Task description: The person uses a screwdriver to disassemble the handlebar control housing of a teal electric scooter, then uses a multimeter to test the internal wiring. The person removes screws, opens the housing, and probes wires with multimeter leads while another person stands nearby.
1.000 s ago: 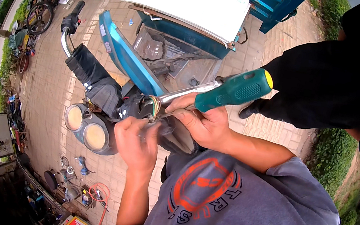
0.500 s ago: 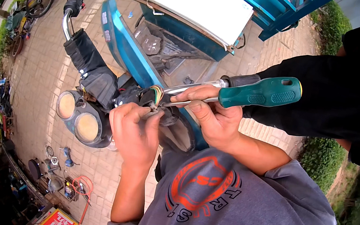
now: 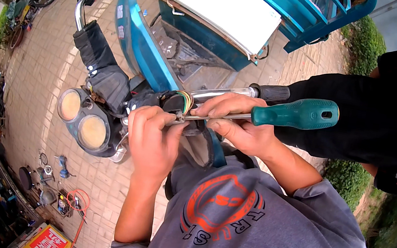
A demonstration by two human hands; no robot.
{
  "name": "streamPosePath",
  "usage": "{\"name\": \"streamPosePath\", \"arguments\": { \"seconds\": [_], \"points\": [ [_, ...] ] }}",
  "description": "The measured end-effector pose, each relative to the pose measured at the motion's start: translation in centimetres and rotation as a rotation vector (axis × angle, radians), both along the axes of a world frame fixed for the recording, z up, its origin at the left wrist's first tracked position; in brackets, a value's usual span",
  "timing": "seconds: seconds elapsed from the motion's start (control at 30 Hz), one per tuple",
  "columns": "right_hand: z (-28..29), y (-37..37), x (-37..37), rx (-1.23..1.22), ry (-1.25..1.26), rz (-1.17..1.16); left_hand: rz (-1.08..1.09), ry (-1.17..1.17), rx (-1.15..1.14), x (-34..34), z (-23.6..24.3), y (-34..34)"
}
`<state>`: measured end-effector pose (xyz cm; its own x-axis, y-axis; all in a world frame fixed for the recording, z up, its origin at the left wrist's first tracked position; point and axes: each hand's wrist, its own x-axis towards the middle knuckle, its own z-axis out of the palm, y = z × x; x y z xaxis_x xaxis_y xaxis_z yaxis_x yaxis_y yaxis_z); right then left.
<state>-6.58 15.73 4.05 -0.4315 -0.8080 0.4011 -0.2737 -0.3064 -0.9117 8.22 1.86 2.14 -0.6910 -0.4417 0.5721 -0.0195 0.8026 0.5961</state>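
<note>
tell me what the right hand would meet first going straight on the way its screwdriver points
Most likely the left hand, since the screwdriver points toward its fingers, though depth there is hard to judge.

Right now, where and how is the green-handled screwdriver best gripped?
Probably by its thick green handle, from the person's right: it points that way, mostly clear of the right hand, which holds the slim shaft running toward the left hand.
</note>
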Motion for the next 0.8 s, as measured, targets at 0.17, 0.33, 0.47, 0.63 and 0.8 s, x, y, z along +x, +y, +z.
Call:
{"name": "streamPosePath", "arguments": {
  "seconds": [0.17, 0.33, 0.47, 0.63, 0.8],
  "points": [
    [-0.3, -0.4, -0.4, -0.02, 0.031, 0.041, -0.051, -0.005, -0.006, 0.0, 0.0, -0.2],
    [-2.8, -0.3, 0.2, -0.079, 0.012, -0.052, -0.08, 0.013, -0.009, -0.3, -0.1, -0.5],
    [-2.8, -0.3, 1.4, -0.013, -0.122, -0.106, -0.109, 0.005, -0.033, -0.3, 0.0, -0.4],
    [-2.6, -0.5, 1.4, 0.012, -0.108, -0.152, -0.098, -0.002, 0.013, -0.5, 0.4, -0.3],
    [-1.9, -0.7, 1.3, 0.12, -0.084, -0.212, -0.142, -0.097, 0.09, -0.3, 1.4, -1.1]
  ]
}}
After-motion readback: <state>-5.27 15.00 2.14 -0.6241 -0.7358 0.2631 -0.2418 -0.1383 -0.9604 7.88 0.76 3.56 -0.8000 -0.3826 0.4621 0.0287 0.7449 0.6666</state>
